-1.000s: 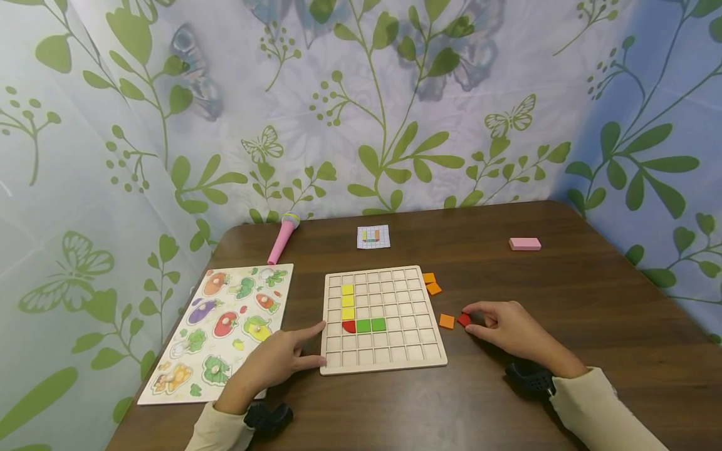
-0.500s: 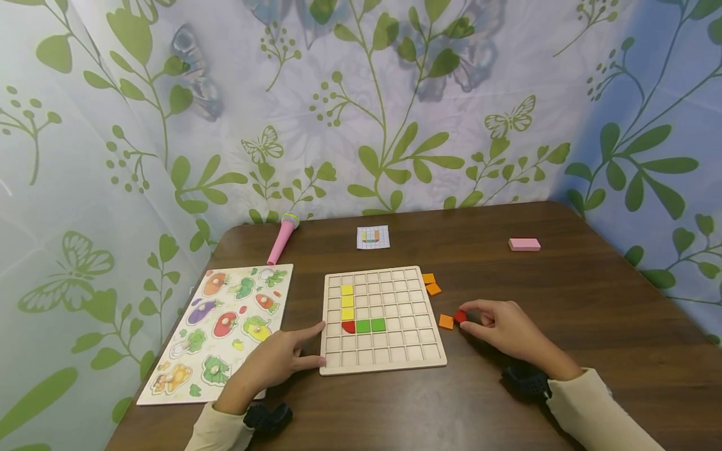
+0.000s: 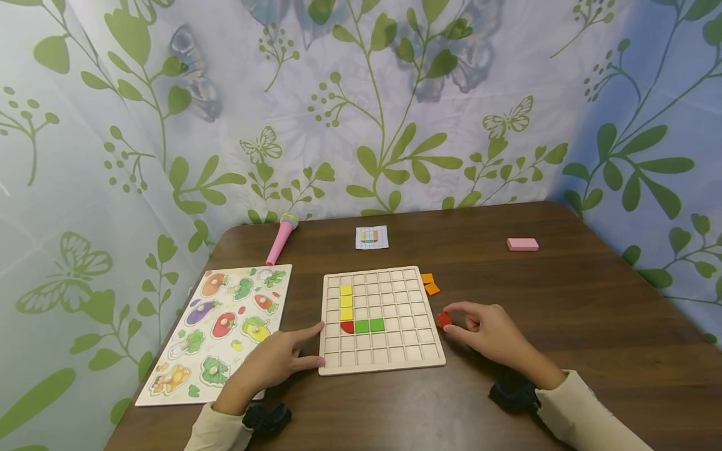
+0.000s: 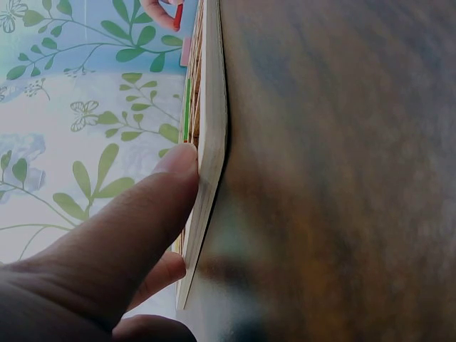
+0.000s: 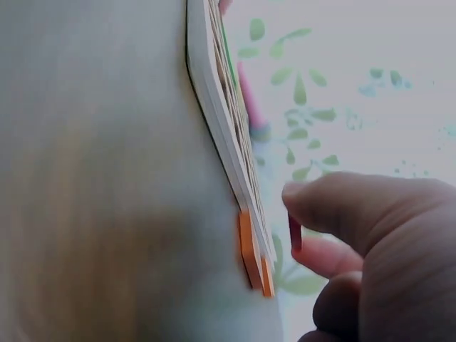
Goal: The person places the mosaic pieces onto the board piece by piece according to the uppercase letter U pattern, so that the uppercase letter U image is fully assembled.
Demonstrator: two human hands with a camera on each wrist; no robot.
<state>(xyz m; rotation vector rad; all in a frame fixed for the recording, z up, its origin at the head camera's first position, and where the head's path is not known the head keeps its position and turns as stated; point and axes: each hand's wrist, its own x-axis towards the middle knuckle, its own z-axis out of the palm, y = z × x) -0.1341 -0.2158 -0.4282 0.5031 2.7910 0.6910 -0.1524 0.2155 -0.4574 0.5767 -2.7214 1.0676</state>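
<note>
The red piece (image 3: 444,319) is right of the frame's centre, pinched between thumb and finger of the right hand (image 3: 491,332). At lower centre, the left hand (image 3: 273,358), thumb and forefinger extended and parted, touches the grid board (image 3: 397,343).

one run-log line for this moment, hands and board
left hand: touches grid board edge | right hand: pinches red piece, off board | on board: yellow squares, green squares, red quarter-round

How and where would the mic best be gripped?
Likely the middle of the handle, from above, closing across its long sides: the mic lies on the table with a slim, straight handle. The head is wider, and the vegetable board lies close to the handle's near end.
</note>
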